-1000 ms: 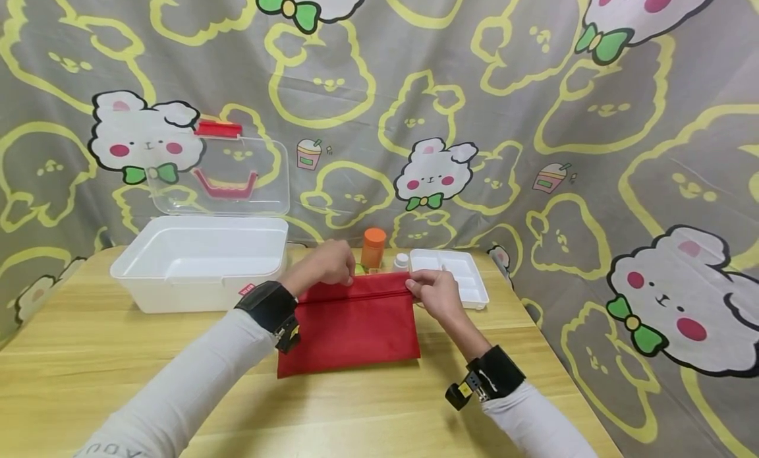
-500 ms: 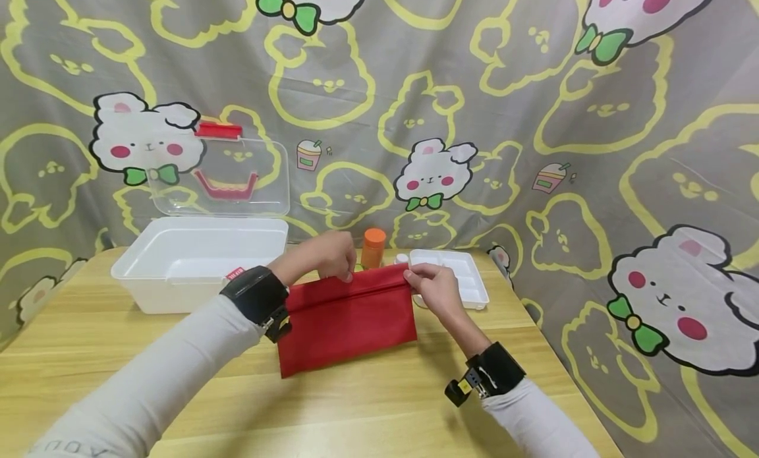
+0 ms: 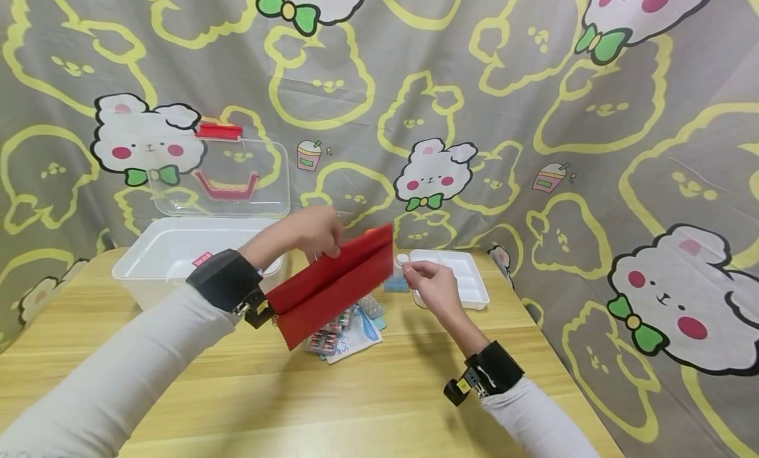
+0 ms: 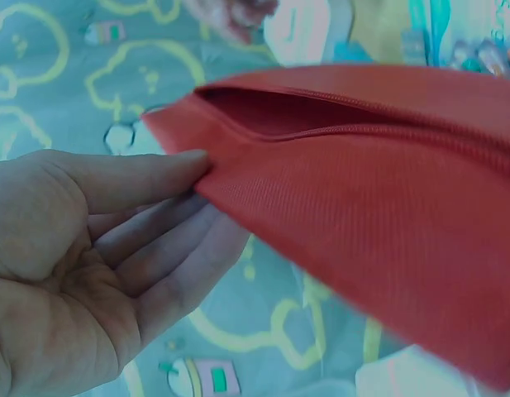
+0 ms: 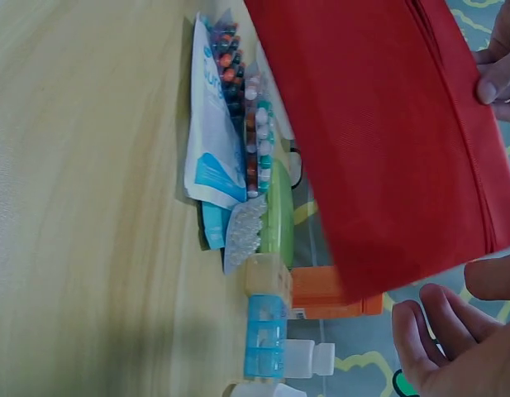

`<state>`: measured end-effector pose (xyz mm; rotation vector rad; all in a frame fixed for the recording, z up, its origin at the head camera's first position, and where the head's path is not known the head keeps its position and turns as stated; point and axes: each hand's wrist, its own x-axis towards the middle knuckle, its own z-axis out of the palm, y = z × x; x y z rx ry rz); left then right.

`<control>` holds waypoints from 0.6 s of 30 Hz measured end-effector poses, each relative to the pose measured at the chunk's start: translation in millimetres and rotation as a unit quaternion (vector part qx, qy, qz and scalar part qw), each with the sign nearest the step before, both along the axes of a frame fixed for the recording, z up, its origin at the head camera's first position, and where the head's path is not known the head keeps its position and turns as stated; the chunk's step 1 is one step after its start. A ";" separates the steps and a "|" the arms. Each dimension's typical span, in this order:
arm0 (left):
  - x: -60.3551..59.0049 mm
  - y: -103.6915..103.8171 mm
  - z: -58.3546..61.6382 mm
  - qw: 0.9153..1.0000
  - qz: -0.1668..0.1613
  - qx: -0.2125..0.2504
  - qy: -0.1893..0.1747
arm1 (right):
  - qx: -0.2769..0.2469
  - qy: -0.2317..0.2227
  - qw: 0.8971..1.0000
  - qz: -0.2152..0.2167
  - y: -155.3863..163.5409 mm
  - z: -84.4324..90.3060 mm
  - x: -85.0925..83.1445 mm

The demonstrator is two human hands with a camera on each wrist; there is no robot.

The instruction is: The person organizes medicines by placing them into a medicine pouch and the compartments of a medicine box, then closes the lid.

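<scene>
A red zippered pouch [image 3: 335, 280] hangs tilted above the table, its right end raised. My left hand [image 3: 317, 230] pinches its upper edge between thumb and fingers. In the left wrist view the zipper gapes partway along the pouch [image 4: 362, 182], near that hand [image 4: 114, 240]; what lies inside cannot be seen. My right hand [image 3: 435, 286] holds nothing and is apart from the pouch's right end. The right wrist view shows a gap between that hand's [image 5: 465, 331] thumb and fingers. Below the pouch lie capsule blister packs [image 3: 323, 341] and a white-and-blue packet [image 3: 358, 336].
A white box [image 3: 148, 267] with its clear lid [image 3: 219, 174] raised stands at the left. Behind my right hand is a white compartment tray [image 3: 468, 273]. An orange bottle [image 5: 329, 285], a blue pill box [image 5: 265, 331], a small white bottle [image 5: 308, 357] and a green case [image 5: 278, 215] stand close together.
My right hand has let go of the pouch's corner. The left hand has lifted the pouch up and left, tilting it and uncovering the blister packs and packet beneath.
</scene>
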<state>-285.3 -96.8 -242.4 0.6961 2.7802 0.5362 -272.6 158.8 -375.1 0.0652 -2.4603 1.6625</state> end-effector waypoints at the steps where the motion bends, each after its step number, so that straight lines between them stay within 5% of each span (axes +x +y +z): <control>1: -0.5 -4.2 0.8 1.000 0.008 0.007 0.004 | 0.000 -0.004 1.000 0.000 -0.3 -0.9 0.1; 9: -1.9 -35.9 1.3 0.998 0.059 0.022 0.014 | -0.016 -0.027 1.000 0.003 -4.1 -6.9 0.1; 18: 0.2 -54.4 -16.5 0.996 0.082 0.008 -0.020 | -0.033 -0.034 0.999 0.024 -10.9 -16.0 -1.1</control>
